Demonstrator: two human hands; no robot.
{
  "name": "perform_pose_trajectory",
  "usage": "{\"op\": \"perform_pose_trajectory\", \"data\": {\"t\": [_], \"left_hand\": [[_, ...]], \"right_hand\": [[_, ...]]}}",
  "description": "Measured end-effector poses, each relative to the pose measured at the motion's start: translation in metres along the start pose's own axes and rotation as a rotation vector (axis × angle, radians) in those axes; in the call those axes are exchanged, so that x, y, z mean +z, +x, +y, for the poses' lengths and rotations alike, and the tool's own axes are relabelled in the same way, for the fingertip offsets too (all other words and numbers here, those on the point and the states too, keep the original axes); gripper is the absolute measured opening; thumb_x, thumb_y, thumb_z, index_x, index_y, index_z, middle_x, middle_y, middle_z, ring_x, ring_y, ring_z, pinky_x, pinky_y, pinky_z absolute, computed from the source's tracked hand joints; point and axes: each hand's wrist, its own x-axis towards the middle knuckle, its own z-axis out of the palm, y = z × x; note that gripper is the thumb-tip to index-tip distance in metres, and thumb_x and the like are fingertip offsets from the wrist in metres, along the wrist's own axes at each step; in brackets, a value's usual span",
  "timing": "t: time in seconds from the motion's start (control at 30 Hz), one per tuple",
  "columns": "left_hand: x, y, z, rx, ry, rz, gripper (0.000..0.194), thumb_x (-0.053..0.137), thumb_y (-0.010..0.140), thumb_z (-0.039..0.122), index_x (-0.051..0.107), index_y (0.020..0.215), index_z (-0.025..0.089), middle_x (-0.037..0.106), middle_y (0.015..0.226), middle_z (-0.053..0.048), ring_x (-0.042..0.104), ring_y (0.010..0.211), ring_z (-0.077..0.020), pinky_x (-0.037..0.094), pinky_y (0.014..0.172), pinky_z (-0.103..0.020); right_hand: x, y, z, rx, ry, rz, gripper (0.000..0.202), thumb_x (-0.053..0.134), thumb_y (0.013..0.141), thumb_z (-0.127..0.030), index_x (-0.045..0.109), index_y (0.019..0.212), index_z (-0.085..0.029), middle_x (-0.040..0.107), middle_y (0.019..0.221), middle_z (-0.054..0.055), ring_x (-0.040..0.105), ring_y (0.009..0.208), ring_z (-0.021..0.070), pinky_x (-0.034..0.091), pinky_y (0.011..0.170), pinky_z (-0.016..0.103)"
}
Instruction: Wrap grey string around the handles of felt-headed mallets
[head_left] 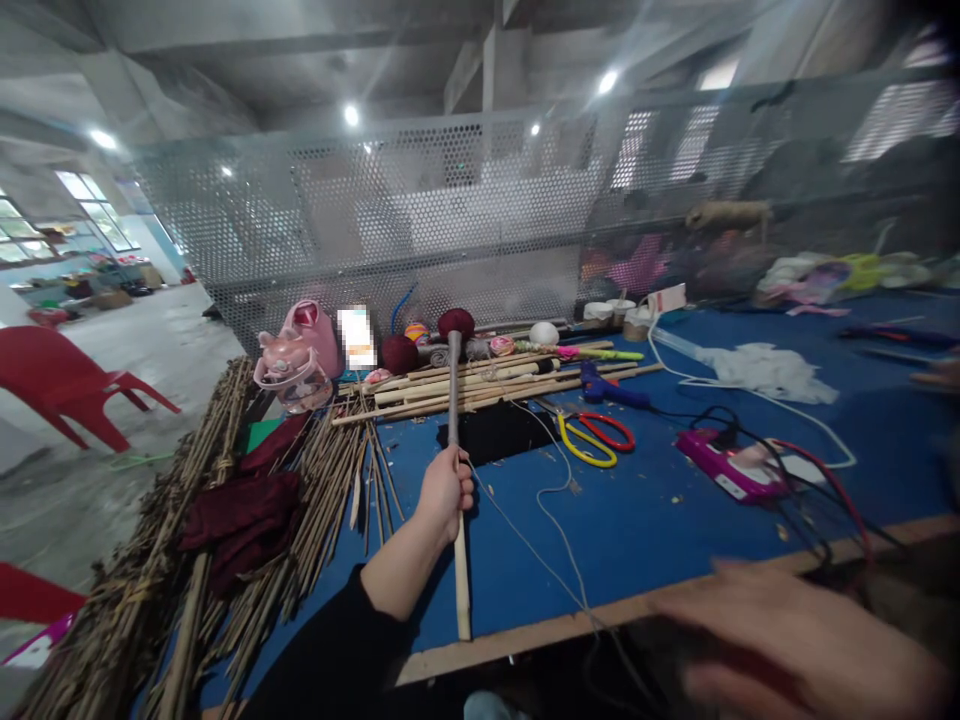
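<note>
Wooden rod (462, 575): grip and handling

Gripped mid-length in the curled fingers of the left hand (446, 490), over the near middle of the blue tabletop (637, 525). Likely light, stiff, smooth; best held mid-length for balance. Cannot tell finger spread of blurred right hand (802, 640), near right.

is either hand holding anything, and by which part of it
The left hand grips a grey-topped wooden stick around the middle of its length. The right hand is blurred; whether it holds anything cannot be told.
</note>
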Motion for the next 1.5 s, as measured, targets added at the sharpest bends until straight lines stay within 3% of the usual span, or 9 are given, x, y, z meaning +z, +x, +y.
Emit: {"op": "perform_pose_trajectory", "data": {"t": [0.13, 0.27, 0.37, 0.6, 0.73, 0.87, 1.0, 1.17, 1.5], "left_hand": [[0.0, 0.0, 0.0, -0.009, -0.01, -0.016, 0.024, 0.047, 0.073, 0.043, 0.041, 0.071, 0.019, 0.028, 0.046, 0.01, 0.02, 0.032, -0.0017, 0.009, 0.033, -0.014], [0.0, 0.002, 0.0, -0.01, -0.021, -0.013, 0.025, 0.049, 0.071, 0.042, 0.043, 0.067, 0.018, 0.035, 0.05, 0.008, 0.025, 0.033, -0.0014, 0.012, 0.032, -0.014], [0.002, 0.003, 0.0, -0.033, -0.044, 0.017, 0.026, 0.049, 0.071, 0.042, 0.046, 0.07, 0.017, 0.039, 0.051, 0.006, 0.032, 0.034, -0.0029, 0.015, 0.031, -0.014], [0.003, 0.005, -0.002, -0.065, -0.07, 0.048, 0.031, 0.052, 0.07, 0.046, 0.045, 0.066, 0.016, 0.038, 0.049, 0.006, 0.031, 0.033, -0.0025, 0.015, 0.03, -0.015], [0.003, 0.004, -0.002, -0.072, -0.049, 0.026, 0.031, 0.049, 0.072, 0.046, 0.045, 0.065, 0.015, 0.035, 0.048, 0.007, 0.028, 0.033, -0.0012, 0.012, 0.031, -0.014], [0.004, 0.003, -0.003, -0.055, -0.051, 0.022, 0.031, 0.051, 0.07, 0.047, 0.046, 0.071, 0.017, 0.037, 0.051, 0.008, 0.027, 0.033, -0.0009, 0.013, 0.031, -0.013], [0.006, -0.001, -0.005, 0.031, -0.074, 0.03, 0.034, 0.061, 0.064, 0.045, 0.042, 0.073, 0.018, 0.037, 0.052, 0.009, 0.028, 0.034, -0.0009, 0.013, 0.031, -0.012], [0.007, -0.005, -0.005, 0.11, -0.06, 0.021, 0.04, 0.071, 0.057, 0.037, 0.04, 0.073, 0.018, 0.033, 0.047, 0.011, 0.029, 0.034, -0.0006, 0.015, 0.031, -0.012], [0.011, -0.008, -0.007, 0.112, -0.011, 0.025, 0.029, 0.064, 0.065, 0.033, 0.041, 0.074, 0.017, 0.049, 0.056, 0.006, 0.038, 0.038, -0.0018, 0.026, 0.033, -0.012]], "right_hand": [[-0.008, 0.101, -0.051, -0.005, 0.285, 0.14, 0.023, 0.058, 0.072, -0.031, 0.06, 0.095, -0.026, 0.062, 0.098, 0.008, 0.055, 0.093, 0.0239, 0.038, 0.084, 0.039], [0.044, 0.193, -0.057, 0.11, 0.743, -0.136, 0.03, 0.056, 0.07, -0.021, 0.046, 0.099, -0.019, 0.06, 0.09, 0.005, 0.057, 0.071, 0.0135, 0.044, 0.061, 0.027], [0.077, 0.221, -0.05, 0.113, 0.765, -0.247, 0.031, 0.056, 0.064, -0.012, 0.043, 0.092, -0.017, 0.06, 0.068, 0.0, 0.053, 0.057, 0.0102, 0.039, 0.05, 0.021], [0.077, 0.226, -0.043, 0.045, 0.769, -0.343, 0.011, 0.057, 0.069, -0.021, 0.048, 0.065, -0.015, 0.059, 0.058, 0.0, 0.051, 0.05, 0.0092, 0.034, 0.046, 0.02], [0.077, 0.226, -0.039, 0.041, 0.906, -0.235, 0.015, 0.054, 0.072, -0.027, 0.048, 0.064, -0.015, 0.051, 0.052, -0.003, 0.04, 0.043, 0.0055, 0.03, 0.042, 0.019], [0.079, 0.218, -0.044, 0.237, 1.108, -0.243, 0.017, 0.05, 0.074, -0.03, 0.04, 0.067, -0.018, 0.043, 0.05, -0.008, 0.028, 0.036, 0.0028, 0.02, 0.035, 0.016], [0.074, 0.212, -0.046, 0.399, 1.047, -0.292, 0.011, 0.047, 0.074, -0.025, 0.041, 0.067, -0.019, 0.029, 0.043, -0.011, 0.014, 0.031, 0.0024, 0.006, 0.032, 0.017], [0.07, 0.216, -0.039, 0.295, 0.972, -0.26, 0.014, 0.054, 0.071, -0.029, 0.048, 0.067, -0.017, 0.029, 0.038, -0.011, 0.017, 0.031, 0.003, 0.008, 0.033, 0.018], [0.08, 0.226, -0.021, 0.056, 0.888, -0.089, 0.021, 0.061, 0.067, -0.033, 0.057, 0.068, -0.013, 0.052, 0.056, -0.002, 0.043, 0.051, 0.008, 0.031, 0.051, 0.021]]}}
